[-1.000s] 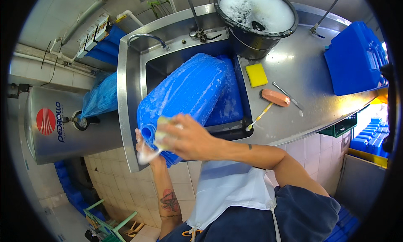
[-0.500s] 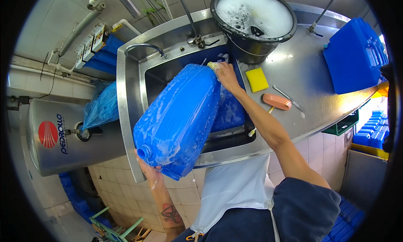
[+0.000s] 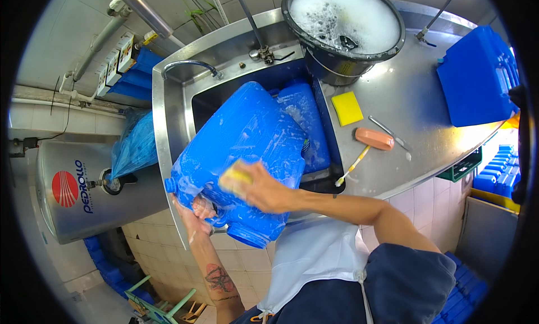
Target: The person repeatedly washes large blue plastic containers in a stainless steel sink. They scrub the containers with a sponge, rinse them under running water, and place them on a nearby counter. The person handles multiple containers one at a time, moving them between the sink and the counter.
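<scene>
A large blue plastic jug [image 3: 241, 136], streaked with suds, lies tilted over the front left of the steel sink [image 3: 182, 108]. Its wide mouth and handle point toward me, and a small spout sticks out at its left. My left hand [image 3: 197, 213] is closed around the handle, soapy over the fingers. Slightly blurred by motion, my right hand [image 3: 266, 190] grips a yellow sponge [image 3: 234, 181] against the jug's upper face. Behind the jug, a second soapy blue container [image 3: 309, 116] sits down in the basin, partly hidden.
A black bucket [image 3: 342, 68] of foamy water stands at the sink's back right corner. On the steel counter lie a yellow sponge pad [image 3: 347, 108], an orange-handled brush [image 3: 374, 138], a thin metal tool [image 3: 387, 132] and a small yellow brush [image 3: 355, 165]. Another blue jug [image 3: 471, 82] stands farther right.
The jug has been rolled so its handle side faces up. My right hand has come from the jug's far end to its near part with the sponge. My left hand now grips the handle.
</scene>
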### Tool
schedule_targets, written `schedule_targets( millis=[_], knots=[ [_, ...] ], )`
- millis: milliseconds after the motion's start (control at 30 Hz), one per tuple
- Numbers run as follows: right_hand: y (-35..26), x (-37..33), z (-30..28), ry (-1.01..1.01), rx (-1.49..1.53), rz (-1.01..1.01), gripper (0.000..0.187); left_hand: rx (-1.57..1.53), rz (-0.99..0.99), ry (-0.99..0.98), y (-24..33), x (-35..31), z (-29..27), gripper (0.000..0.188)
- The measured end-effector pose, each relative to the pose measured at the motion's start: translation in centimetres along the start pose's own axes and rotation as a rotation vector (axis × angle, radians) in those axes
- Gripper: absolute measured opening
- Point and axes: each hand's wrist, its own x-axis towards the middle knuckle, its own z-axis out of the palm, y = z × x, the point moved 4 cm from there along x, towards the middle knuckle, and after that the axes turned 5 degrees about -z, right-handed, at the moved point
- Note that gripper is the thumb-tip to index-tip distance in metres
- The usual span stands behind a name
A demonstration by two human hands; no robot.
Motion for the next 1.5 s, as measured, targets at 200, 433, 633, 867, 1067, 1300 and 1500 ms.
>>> schedule_targets(
  millis=[200,433,633,867,1067,1300,1500],
  knots=[
    [12.6,2.3,-0.9,0.348,-0.030,0.428,0.018,0.041,0.000,-0.023,-0.2,0.6,-1.2,0.068],
    [11.6,5.7,-1.0,0.348,-0.033,0.276,0.017,0.002,0.072,-0.019,-0.9,0.4,-3.0,0.064],
    [0.7,-2.7,2.5,0.060,-0.111,0.128,0.030,-0.088,0.085,-0.005,-0.6,2.2,-3.9,0.057],
    [11.5,-8.3,0.4,0.264,-0.256,0.469,0.033,-0.157,0.038,-0.043,-1.7,2.0,-5.5,0.056],
    [8.1,-8.3,2.0,0.268,-0.294,0.305,0.035,0.013,0.111,0.050,-1.8,0.6,-4.7,0.054],
    [2.9,-7.3,0.5,0.204,-0.022,0.206,0.031,-0.025,0.107,0.138,-1.7,0.6,-5.0,0.057],
    [13.8,-8.7,0.1,0.058,-0.261,0.634,0.030,-0.060,0.075,0.036,-2.0,0.7,-4.1,0.058]
  ],
)
